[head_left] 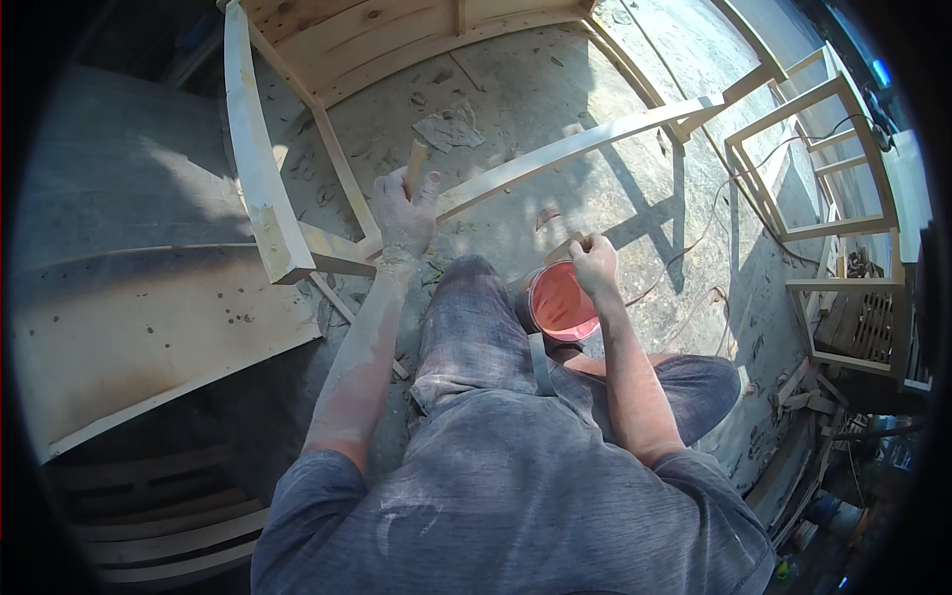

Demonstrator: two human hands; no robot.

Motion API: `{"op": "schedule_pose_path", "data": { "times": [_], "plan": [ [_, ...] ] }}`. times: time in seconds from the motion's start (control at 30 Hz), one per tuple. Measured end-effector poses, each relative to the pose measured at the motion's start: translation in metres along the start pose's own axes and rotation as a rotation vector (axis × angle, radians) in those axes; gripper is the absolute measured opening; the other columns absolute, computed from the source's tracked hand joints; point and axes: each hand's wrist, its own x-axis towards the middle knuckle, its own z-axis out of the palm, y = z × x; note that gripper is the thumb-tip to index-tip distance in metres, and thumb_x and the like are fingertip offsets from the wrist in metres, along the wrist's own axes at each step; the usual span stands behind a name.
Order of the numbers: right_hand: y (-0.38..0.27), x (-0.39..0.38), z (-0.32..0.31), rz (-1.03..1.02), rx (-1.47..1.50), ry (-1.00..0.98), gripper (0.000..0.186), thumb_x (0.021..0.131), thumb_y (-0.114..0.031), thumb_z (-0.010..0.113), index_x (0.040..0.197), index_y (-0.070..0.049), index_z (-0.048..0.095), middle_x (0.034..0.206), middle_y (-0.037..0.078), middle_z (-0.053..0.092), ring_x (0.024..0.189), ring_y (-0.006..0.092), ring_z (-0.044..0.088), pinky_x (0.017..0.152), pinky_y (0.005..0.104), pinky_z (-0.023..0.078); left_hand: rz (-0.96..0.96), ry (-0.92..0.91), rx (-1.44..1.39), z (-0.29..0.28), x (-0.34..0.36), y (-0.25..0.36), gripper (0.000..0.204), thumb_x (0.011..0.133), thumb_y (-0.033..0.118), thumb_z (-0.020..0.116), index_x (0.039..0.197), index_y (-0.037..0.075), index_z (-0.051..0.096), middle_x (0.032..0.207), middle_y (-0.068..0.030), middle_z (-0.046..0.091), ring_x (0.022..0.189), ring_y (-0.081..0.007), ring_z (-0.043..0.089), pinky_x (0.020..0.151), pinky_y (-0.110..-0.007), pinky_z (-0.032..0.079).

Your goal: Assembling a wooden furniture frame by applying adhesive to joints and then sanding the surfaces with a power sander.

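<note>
My dusty left hand [405, 213] grips a short upright wooden piece [416, 159] beside the pale wooden frame [269, 228]. My right hand [595, 263] is closed on a thin wooden piece [563, 248], partly hidden by the fingers, just above a pink-lined bucket [560, 305]. The bucket sits between my bent legs. A long pale rail [585, 139] of the frame crosses in front of me, and a boxy plywood section [397, 40] is joined to it at the back.
Left, a large plywood sheet [149, 347] lies over dark slatted pallets [169, 516]. Right, more unfinished wooden frames [813, 233] stand with a cord [714, 203] running past them. Offcuts [798, 397] and clutter lie low at the right. Scraps of paper [446, 127] and leaves litter the concrete floor.
</note>
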Motion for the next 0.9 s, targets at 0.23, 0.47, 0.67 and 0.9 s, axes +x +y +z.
{"op": "schedule_pose_path", "data": {
  "times": [0.23,0.47,0.67,0.9],
  "plan": [
    [-0.031,-0.076,-0.025,0.447,0.961,-0.638,0.022,0.097,-0.029,0.07,0.103,-0.008,0.068,0.087,-0.001,0.066,0.073,0.0087,0.062,0.063,0.025,0.049,0.362,-0.758,0.112,0.057,-0.13,-0.024,0.033,0.087,0.031,0.072,0.104,0.004,0.065,0.106,-0.0178,0.062,0.103,-0.0424,0.062,0.091,-0.051,0.05],
    [0.121,-0.022,0.029,0.478,0.575,-0.286,0.021,0.097,-0.025,0.065,0.103,-0.006,0.07,0.088,0.006,0.071,0.071,0.0141,0.067,0.065,0.0301,0.055,0.326,-0.525,0.464,0.022,-0.14,-0.033,0.02,0.081,0.013,0.07,0.092,0.001,0.059,0.102,-0.0184,0.058,0.104,-0.0431,0.057,0.09,-0.052,0.047],
    [0.09,-0.02,0.068,0.345,0.079,-0.487,0.028,0.083,-0.023,0.069,0.094,0.002,0.074,0.091,0.019,0.075,0.084,0.0303,0.075,0.073,0.0419,0.058,0.014,-0.436,0.53,-0.08,-0.123,-0.105,0.02,0.092,0.021,0.067,0.097,0.002,0.068,0.113,-0.0165,0.062,0.108,-0.04,0.06,0.092,-0.047,0.049],
    [0.116,-0.016,0.167,0.247,-0.207,-0.574,0.033,0.088,-0.024,0.059,0.102,-0.001,0.078,0.115,0.024,0.072,0.113,0.0363,0.069,0.098,0.0452,0.054,-0.475,-0.508,0.663,-0.156,-0.179,-0.166,0.023,0.1,0.02,0.057,0.113,0.008,0.071,0.105,-0.0178,0.073,0.101,-0.0402,0.069,0.086,-0.048,0.053]
  ]
}}
